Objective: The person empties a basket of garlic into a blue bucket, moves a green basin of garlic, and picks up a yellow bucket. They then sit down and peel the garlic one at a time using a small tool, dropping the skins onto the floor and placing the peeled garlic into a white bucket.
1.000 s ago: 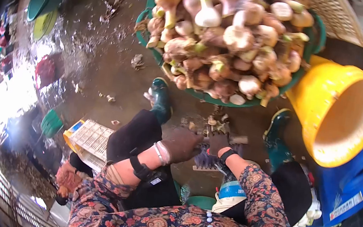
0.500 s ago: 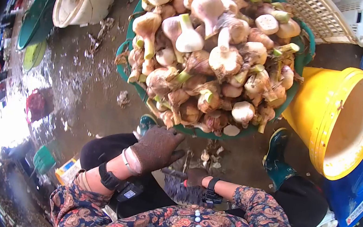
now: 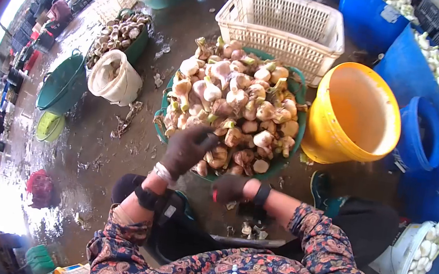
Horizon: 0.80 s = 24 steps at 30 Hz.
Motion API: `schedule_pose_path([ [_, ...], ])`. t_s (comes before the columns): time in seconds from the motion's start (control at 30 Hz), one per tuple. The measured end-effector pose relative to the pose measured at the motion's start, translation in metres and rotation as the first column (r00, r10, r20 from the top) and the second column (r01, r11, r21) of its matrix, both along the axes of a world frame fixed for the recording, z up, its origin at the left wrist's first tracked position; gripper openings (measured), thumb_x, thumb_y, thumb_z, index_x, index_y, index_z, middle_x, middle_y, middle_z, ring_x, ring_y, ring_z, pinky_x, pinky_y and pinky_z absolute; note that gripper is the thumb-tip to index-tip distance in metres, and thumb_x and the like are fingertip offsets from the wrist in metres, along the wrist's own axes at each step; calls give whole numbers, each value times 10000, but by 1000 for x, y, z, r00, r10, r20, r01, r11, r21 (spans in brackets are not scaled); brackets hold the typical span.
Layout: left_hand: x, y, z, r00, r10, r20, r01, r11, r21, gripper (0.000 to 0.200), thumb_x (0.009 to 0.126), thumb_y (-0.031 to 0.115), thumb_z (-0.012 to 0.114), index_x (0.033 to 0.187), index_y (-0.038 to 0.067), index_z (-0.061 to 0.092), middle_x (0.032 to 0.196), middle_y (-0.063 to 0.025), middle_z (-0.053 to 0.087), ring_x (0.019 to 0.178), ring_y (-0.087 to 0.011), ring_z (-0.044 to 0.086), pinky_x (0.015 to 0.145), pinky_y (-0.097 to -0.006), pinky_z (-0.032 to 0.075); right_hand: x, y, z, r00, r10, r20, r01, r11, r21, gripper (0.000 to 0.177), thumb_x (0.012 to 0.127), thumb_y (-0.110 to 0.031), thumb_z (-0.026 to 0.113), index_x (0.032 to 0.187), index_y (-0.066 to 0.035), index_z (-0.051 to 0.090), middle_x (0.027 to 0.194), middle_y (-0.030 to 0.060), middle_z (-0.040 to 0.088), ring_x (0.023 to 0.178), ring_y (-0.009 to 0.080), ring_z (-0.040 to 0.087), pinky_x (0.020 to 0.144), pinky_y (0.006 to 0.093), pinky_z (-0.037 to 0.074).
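A heap of garlic bulbs with cut stems (image 3: pixel 237 97) fills a round green basket (image 3: pixel 301 128). My left hand (image 3: pixel 186 148), in a dark brown glove, is over the basket's near left edge beside the bulbs; its fingers look slightly apart and nothing shows in them. Lower and further right, in front of the basket's near edge, my right hand (image 3: pixel 230 188) is closed in a similar glove. A small red part shows at its left side, but what it grips is hidden.
A white crate (image 3: pixel 279 38) stands behind the basket, a yellow bucket (image 3: pixel 318 123) to its right. Blue tubs (image 3: pixel 421 133) line the right side. To the left are a white bucket (image 3: pixel 119 85) and green tub (image 3: pixel 60 85). Peeled garlic (image 3: pixel 426 256) fills a bucket lower right.
The view has tilted up, showing more beyond the basket. My left hand has moved forward over the basket edge. My right hand has risen from between the knees toward the basket.
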<state>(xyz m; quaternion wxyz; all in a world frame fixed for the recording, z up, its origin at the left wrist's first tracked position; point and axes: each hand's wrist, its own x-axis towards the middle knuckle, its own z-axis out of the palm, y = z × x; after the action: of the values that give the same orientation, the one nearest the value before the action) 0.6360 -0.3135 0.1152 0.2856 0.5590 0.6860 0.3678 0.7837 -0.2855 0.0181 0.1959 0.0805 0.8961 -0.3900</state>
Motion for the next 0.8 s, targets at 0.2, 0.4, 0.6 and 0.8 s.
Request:
schedule_pose_path([
  [0.2,12,-4,27,943,54,330,-87,993,86,276,845,197,599,1015,-19,624,884,-58,653,786,-103,584,714,-247,472,50,69,118,535,-788,-304,631,612,-477,240,890,-224,513,889,2,592,735,28,591,638,93,500,589,251,428],
  [0.4,41,-17,46,952,-112,285,80,989,122,266,822,206,628,974,-13,648,841,-71,670,733,-92,594,660,-239,482,172,15,241,621,-505,-600,744,620,248,318,848,-312,522,867,-9,618,774,218,617,712,359,605,648,426,445],
  [0.6,58,-70,90,966,-220,-138,244,951,191,302,809,209,657,1013,-11,622,880,-104,664,802,-142,614,729,-281,483,279,-89,281,680,-616,-397,726,490,483,288,813,-290,585,872,-10,616,775,203,618,764,355,603,664,418,445],
  [0.8,67,-146,134,718,-300,-628,377,926,-12,324,743,206,698,1022,58,630,827,-139,642,721,-240,629,656,-337,494,254,-106,196,516,-721,-462,849,504,161,348,818,-300,609,972,11,608,872,168,634,795,287,618,706,365,473],
])
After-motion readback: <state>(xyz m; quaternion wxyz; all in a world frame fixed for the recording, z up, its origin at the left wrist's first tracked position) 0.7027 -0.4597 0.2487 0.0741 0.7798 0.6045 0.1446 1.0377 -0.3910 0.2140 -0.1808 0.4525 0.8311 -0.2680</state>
